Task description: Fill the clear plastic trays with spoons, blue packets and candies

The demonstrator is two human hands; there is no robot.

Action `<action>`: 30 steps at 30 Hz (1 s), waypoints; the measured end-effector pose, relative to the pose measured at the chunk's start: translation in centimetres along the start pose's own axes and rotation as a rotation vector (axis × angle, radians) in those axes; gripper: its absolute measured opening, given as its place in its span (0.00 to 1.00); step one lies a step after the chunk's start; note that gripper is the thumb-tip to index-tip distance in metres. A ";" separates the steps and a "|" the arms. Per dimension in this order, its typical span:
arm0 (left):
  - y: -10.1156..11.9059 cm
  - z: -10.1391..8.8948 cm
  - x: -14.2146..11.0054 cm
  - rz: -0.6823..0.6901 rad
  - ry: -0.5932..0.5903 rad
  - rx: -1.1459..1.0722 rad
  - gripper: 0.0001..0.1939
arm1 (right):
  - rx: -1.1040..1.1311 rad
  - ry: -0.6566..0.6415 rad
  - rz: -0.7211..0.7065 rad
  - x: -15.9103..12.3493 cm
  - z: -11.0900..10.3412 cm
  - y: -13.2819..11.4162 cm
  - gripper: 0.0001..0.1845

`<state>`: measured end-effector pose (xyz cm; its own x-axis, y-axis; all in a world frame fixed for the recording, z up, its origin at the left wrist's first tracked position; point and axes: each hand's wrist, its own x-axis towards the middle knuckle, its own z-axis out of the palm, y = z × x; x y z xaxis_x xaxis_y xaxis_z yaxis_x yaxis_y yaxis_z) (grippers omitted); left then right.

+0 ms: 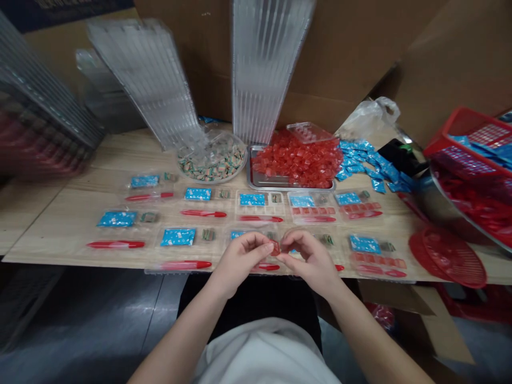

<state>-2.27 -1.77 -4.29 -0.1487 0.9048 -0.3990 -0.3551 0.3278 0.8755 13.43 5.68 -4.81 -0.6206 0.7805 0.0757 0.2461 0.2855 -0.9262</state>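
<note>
No text can be read. Pale characters (64,3) stand on the dark blue panel (82,13) of the carton (44,40) at upper left, cut off by the top edge and blurred. The blue packets (178,237) bear white marks, too small to tell whether letters or pattern.

Left hand (245,262) pinching small red piece (275,247), right hand (309,262) alongside, blue packets (178,237), trays (259,209)
</note>
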 end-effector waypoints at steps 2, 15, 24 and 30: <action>0.3 -0.2 0.1 -0.080 -0.042 -0.005 0.12 | -0.017 -0.060 -0.075 0.2 -0.6 -0.5 0.12; -1.1 0.1 -0.6 0.043 -0.081 -0.229 0.12 | 0.284 0.108 0.106 0.1 0.4 -0.3 0.10; -2.1 1.8 0.1 0.366 0.177 -0.060 0.03 | 0.303 0.259 0.140 -0.5 2.3 -0.7 0.07; -3.0 -0.1 -1.3 0.602 0.249 0.543 0.10 | -0.036 0.225 -0.171 -0.5 1.1 -0.7 0.09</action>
<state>-1.06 -3.92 -6.42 -0.3918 0.9014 0.1843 0.3325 -0.0480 0.9419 12.75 4.47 -4.59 -0.4757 0.8218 0.3137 0.1807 0.4403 -0.8795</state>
